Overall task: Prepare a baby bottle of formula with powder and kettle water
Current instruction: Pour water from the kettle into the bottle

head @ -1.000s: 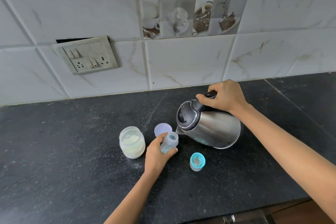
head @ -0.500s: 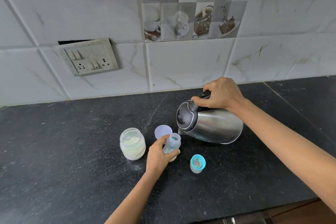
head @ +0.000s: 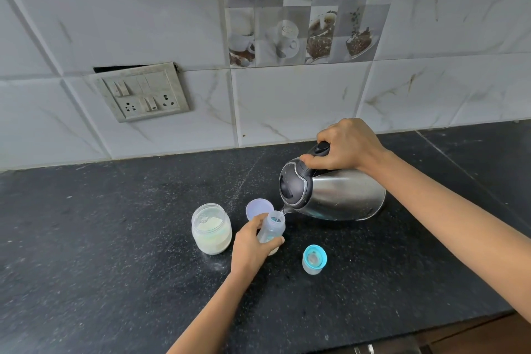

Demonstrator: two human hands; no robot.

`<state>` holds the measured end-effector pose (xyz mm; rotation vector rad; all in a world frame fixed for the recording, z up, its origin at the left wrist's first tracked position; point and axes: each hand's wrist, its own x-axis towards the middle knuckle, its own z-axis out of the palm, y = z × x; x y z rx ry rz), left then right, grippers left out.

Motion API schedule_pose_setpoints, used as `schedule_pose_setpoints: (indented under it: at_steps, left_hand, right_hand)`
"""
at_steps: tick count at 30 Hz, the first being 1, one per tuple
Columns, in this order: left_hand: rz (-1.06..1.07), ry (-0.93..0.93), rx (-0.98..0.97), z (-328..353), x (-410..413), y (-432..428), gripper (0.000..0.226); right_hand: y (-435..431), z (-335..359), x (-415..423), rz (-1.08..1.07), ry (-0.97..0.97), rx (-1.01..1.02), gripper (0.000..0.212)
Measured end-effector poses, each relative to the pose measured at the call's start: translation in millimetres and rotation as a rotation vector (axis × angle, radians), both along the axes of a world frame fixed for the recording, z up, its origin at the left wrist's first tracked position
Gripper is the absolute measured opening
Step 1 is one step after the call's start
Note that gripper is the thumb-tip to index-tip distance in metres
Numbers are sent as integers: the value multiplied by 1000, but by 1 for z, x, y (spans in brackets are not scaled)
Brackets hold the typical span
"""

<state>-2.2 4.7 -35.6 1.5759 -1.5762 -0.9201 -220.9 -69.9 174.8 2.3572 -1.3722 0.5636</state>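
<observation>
My left hand [head: 253, 247] grips a small clear baby bottle [head: 273, 228], tilted toward the right on the black counter [head: 115, 238]. My right hand [head: 344, 146] holds the black handle of a steel kettle [head: 333, 192], tipped left so its spout touches the bottle's mouth; a thin stream of water runs in. A glass jar of pale formula powder [head: 211, 228] stands open just left of the bottle. Its lilac lid [head: 258, 208] lies behind the bottle. The bottle's teal-ringed nipple cap [head: 314, 259] sits to the right, in front of the kettle.
A tiled wall rises behind the counter, with a switch and socket plate [head: 140, 92] at the left. The counter's front edge [head: 431, 327] runs across the lower right, with a wooden cabinet below.
The kettle has tipped further to the left and its spout has reached the bottle's mouth. My left hand keeps the bottle in place. The camera has tilted slightly.
</observation>
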Motion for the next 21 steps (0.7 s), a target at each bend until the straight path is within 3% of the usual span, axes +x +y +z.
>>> schedule_pose_setpoints:
  at_steps: [15, 21]
  left_hand:
    - [6, -19, -6, -1, -2, -2, 63]
    - [-4, -31, -5, 1, -1, 0, 54]
  right_hand:
    - [-3, 14, -5, 15, 5, -35, 65]
    - [0, 23, -5, 33, 13, -40, 62]
